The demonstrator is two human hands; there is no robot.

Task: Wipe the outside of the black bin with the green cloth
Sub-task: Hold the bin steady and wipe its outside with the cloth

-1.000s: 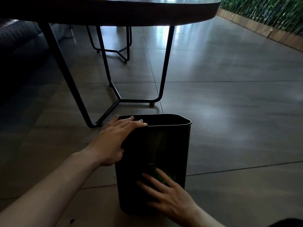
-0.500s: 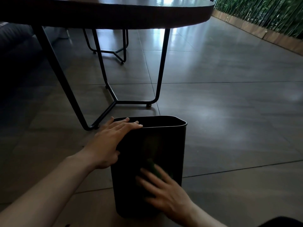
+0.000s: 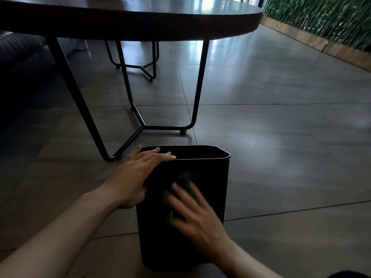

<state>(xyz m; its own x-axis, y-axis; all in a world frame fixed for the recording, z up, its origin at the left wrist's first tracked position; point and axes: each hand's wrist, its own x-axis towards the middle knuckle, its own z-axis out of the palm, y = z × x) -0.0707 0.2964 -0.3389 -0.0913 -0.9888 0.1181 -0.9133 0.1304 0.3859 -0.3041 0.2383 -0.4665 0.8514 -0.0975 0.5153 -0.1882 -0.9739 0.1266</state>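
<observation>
The black bin stands upright on the tiled floor, just near of the dark table's metal legs, with its near wall facing the person. The left hand steadies it at the left near corner — fingers laid flat and spread over the rim, thumb down against the wall, a bracing hold rather than a clenched grip.

The right hand presses the green cloth against the middle of that near wall. Its fingers are spread flat over the cloth, pinning it to the bin rather than closing around it; only a dark green patch shows past the fingertips. The hand is blurred, which suggests a wiping stroke is under way.

As a judgement, the task is in progress and probably not far along. The cloth is working the near face at about mid-height; the lowest part of this wall and the strip under the rim may still need passes, though the dim light gives no way to tell cleaned plastic from uncleaned. The right wall shows only edge-on, and the left and far walls are hidden — most likely these are left to do, which would call for turning the bin or reaching round it.
</observation>
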